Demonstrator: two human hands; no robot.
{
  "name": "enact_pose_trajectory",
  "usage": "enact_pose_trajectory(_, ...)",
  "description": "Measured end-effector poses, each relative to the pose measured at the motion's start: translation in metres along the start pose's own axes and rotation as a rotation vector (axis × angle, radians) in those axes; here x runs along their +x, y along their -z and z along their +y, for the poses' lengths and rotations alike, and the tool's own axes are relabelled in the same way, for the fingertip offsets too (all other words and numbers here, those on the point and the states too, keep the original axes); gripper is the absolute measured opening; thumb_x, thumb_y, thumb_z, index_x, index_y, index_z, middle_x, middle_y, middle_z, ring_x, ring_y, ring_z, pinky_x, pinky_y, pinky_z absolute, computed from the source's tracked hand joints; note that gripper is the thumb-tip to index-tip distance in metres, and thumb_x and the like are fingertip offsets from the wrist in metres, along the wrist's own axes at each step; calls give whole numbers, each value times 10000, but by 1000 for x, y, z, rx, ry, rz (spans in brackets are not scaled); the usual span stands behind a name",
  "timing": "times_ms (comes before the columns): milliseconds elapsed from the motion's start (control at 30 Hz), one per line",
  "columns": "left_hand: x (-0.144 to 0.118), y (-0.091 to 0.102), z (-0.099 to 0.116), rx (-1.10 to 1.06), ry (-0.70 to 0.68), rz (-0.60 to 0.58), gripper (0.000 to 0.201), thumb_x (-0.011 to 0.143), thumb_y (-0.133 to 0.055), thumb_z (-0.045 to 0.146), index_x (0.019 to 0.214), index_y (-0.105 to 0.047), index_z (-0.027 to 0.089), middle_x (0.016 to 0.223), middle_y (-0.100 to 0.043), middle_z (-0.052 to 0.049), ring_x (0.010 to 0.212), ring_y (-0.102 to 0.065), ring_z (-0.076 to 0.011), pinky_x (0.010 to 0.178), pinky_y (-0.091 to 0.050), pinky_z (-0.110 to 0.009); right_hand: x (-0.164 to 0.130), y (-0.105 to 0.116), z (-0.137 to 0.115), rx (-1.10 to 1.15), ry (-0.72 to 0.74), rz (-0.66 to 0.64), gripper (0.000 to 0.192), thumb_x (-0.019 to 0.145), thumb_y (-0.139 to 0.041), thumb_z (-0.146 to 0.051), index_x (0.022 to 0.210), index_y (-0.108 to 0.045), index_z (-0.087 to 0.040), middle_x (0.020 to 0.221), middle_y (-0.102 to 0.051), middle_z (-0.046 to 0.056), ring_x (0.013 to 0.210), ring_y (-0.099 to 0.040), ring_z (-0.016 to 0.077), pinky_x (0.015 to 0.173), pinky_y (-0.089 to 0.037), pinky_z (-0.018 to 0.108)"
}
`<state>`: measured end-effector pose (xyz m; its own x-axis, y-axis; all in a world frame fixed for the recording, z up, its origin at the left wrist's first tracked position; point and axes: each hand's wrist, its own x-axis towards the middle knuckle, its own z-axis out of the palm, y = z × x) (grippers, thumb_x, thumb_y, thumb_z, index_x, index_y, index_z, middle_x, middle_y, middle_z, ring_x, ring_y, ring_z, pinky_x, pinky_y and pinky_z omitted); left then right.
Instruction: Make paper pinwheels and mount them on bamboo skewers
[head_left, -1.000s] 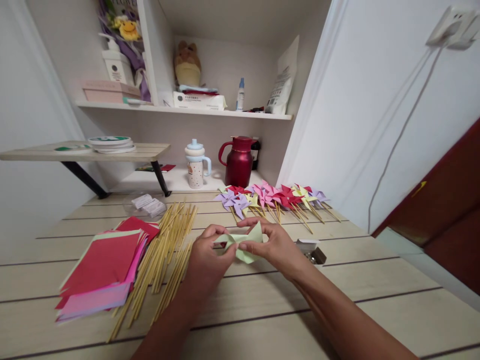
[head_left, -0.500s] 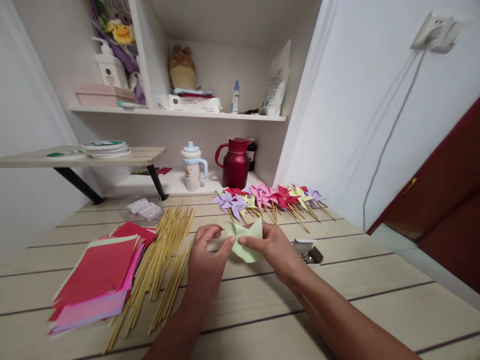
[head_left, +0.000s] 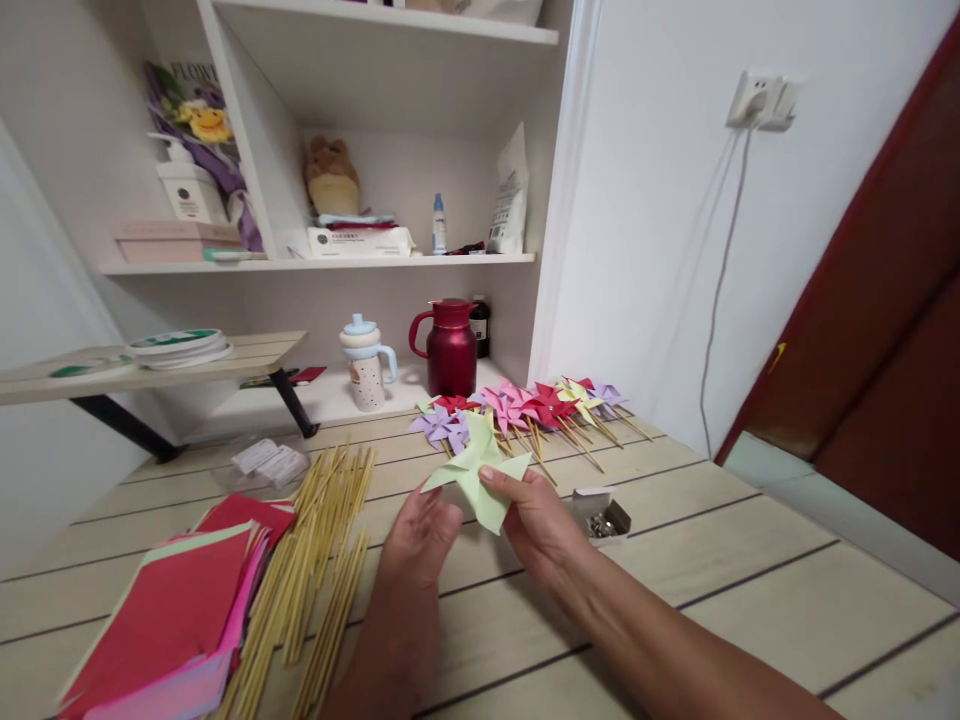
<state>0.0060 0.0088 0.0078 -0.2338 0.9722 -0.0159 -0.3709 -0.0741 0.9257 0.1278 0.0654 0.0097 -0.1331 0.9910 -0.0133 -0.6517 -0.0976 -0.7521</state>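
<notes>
Head view, pinwheel point(head_left: 472, 478) turned, hands point(head_left: 420, 530) point(head_left: 541, 525) apparently parted

Soft, even indoor light, medium bright; source out of view. Cupboard point(head_left: 397, 135) interior greyer than the white wall point(head_left: 630, 200). Faint shadow of the cable point(head_left: 721, 275) left of it; soft dark patch on the worktop point(head_left: 720, 575) below the right forearm point(head_left: 637, 615). Dull sheen on the red flask point(head_left: 452, 358). Wide-angle stretch, door point(head_left: 862, 330) leaning, borders soft. Green pinwheel point(head_left: 474, 477) fairly clear, left fingers point(head_left: 426, 512) slightly blurred. Small print mostly unreadable.
</notes>
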Motion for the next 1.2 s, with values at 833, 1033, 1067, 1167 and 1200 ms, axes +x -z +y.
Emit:
enact_pose_trajectory(833,3,2,1,-150,58,-104,518,735,-783,368,1194,-675,153,1006,-764,-99,942,-696,-238,850,-520,-343,-23,-17,12,-36,-100,-101,325,554,-883,-264,818,-739,-139,718,-755,58,627,-652,176,657,-480,290)
enact_pose_trajectory(1033,4,4,-1,-109,50,-74,476,719,-788,382,1114,-716,126,986,-768,-114,906,-707,-245,842,-525,-354,-25,-17,13,-36,-104,-126,320,591,-869,-267,860,-748,-143,743,-762,62,636,-663,187,679,-492,309)
enact_pose_trajectory(1067,4,3,-1,-111,52,-73,475,713,-791,382,1107,-719,126,986,-769,-115,909,-708,-247,851,-524,-358,-25,-17,12,-34,-105,-127,323,592,-870,-267,864,-748,-143,747,-763,63,642,-666,188,687,-493,311)
enact_pose_trajectory(1167,4,1,0,-136,50,-86,458,690,-804,357,1082,-730,132,999,-769,-118,938,-708,-257,896,-512,-375,-25,-17,12,-27,-96,-115,310,601,-869,-271,858,-750,-146,764,-765,65,672,-669,191,705,-492,310)
enact_pose_trajectory(1200,4,0,0,-146,40,-93,447,686,-806,346,1073,-734,135,1008,-768,-118,955,-706,-261,914,-506,-381,-24,-17,12,-24,-88,-108,303,605,-867,-272,855,-750,-148,772,-766,66,683,-669,191,708,-491,308)
